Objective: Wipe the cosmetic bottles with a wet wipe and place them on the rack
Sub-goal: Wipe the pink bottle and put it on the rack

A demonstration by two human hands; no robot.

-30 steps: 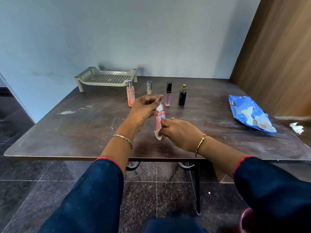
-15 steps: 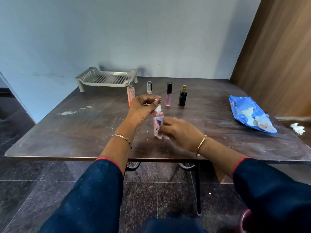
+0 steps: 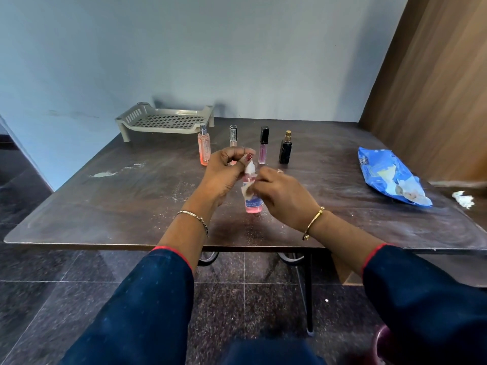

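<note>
Left hand point(image 3: 224, 175) fingers curled, pinching bottle point(image 3: 252, 197) cap; right hand point(image 3: 283, 197) pinches wipe point(image 3: 247, 190) against it, mid-table point(image 3: 105, 206).

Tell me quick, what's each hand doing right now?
Left hand: grips the pink bottle by its cap.
Right hand: pinches a wet wipe against that bottle.

Legible text: none.
Pink bottle point(image 3: 253, 204): blue label with white print, lines too small to read.
Blue packet point(image 3: 387, 175) on the worktop point(image 3: 105, 206): white markings at its far left end, blurred, unreadable.
Silver-capped tube point(image 3: 233, 133): dark print on the cap, not decipherable.
</note>
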